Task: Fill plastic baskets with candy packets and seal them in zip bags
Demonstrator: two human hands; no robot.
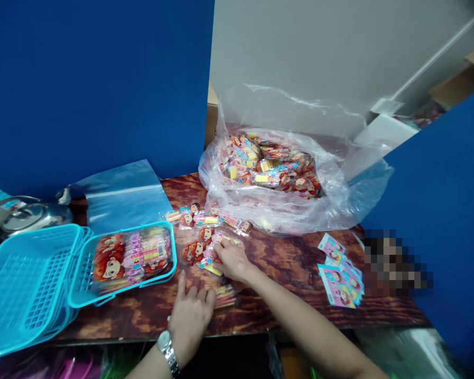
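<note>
My right hand (231,260) lies palm down on a small cluster of clear toy packets (199,248) with red-haired cartoon heads, its fingers pressing one packet against the brown table (288,263). My left hand (189,316), with a metal wristwatch, rests flat near the table's front edge, its fingertips touching another packet (224,296). More loose packets (205,217) lie in a row just beyond. A turquoise basket (169,252) to the left holds a filled bag of the same packets (132,255).
A large clear plastic bag (276,173) full of packets sits at the back. Pink printed cards (342,276) are stacked at the right. Stacked turquoise baskets (23,284), a flat clear bag (122,195) and a metal tool (23,213) are at the left. Blue partitions (95,84) surround the table.
</note>
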